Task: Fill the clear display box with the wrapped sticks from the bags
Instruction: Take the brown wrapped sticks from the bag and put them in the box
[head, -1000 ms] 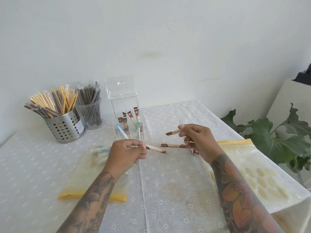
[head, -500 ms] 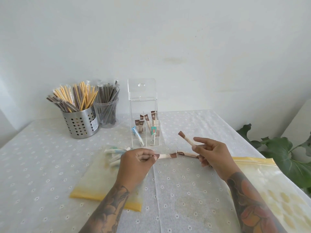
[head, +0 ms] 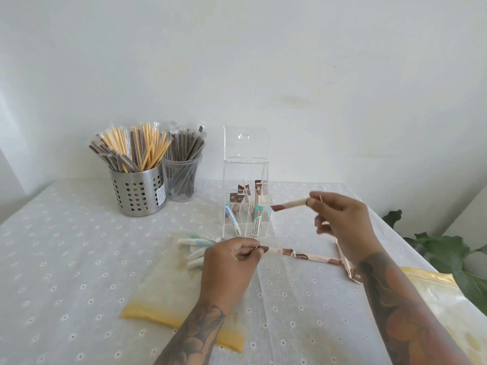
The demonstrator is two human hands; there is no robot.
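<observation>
Right hand (head: 340,222) pinches one beige-and-brown wrapped stick (head: 290,204) in its fingers, raised just right of the clear acrylic display box (head: 246,164), lid up, a few sticks inside. Left hand (head: 229,264) pinches the end of a linked strip of sticks (head: 303,255) lying on the bench (head: 66,259).

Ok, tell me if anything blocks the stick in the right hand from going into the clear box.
Nothing visible does. The right hand pinches a brown-tipped stick just right of the clear box, whose lid stands open. The left hand holds a chain of sticks lower down, out of the path.
</observation>
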